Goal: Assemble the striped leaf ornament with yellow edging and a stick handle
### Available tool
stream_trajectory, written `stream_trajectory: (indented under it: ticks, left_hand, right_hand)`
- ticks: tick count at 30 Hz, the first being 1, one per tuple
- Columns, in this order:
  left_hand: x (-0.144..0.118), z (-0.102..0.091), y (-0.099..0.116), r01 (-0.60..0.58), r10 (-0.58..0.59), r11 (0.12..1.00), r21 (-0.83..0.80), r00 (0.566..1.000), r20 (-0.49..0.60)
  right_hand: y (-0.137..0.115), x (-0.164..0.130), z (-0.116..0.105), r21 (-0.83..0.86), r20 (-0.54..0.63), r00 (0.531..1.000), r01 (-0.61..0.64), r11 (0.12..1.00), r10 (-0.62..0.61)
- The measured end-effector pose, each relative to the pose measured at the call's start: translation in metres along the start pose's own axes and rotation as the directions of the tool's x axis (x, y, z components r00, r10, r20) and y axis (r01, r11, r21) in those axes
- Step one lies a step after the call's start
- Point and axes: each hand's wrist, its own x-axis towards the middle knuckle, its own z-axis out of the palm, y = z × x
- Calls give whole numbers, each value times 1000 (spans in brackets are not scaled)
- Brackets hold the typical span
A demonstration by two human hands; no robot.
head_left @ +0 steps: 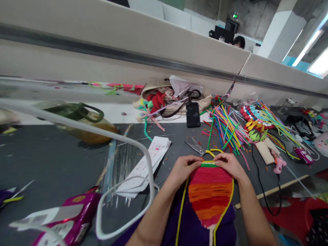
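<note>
Here, the left hand (182,169) and right hand (232,166) are pinching the striped panel (211,191) along its twelve-o'clock edge; even pressure is probably helping it lie straight.

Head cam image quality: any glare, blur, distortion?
Head view: bright light at upper right blows out to white; head view: left edge is soft, including part of the white cable; head view: the partition slants, perspective looks wide-angle; head view: both hands and the pipe-cleaner piece look clearer.
</note>
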Motion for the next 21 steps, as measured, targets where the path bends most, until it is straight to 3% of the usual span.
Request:
stream_trajectory:
  ticks: [5,7,9,12,13,15,16,17,21]
  left_hand:
    - [-2,0,4,47,-48,998,-52,999,-11]
    - [-2,0,5,64,-65,995,-72,998,-5]
    - [-2,0,5,75,-75,993,-91,997,-2]
    - [-2,0,6,78,-78,992,-99,997,1]
    - [-2,1,7,79,-79,992,-101,997,5]
    - [-3,1,9,88,-88,990,-113,996,10]
    - [-4,2,11,98,-97,988,-123,995,12]
    - [-4,2,12,110,-109,985,-135,994,13]
    - [-5,3,14,141,-138,975,-170,990,27]
  right_hand:
    - [-14,-16,-5,-155,-183,969,137,978,-165]
    - [-20,-34,-11,-274,-342,901,175,946,-266]
    - [-21,-59,-26,-365,-524,790,129,922,-318]
    - [-7,-98,-67,-426,-761,589,-141,894,-270]
    - [0,-110,-86,-430,-826,503,-273,861,-253]
    - [17,-127,-123,-380,-903,394,-554,741,-169]
    - [25,-132,-140,-328,-927,364,-667,669,-92]
    - [33,-135,-156,-296,-936,349,-703,646,-48]
    - [54,-129,-193,-230,-936,343,-756,613,73]
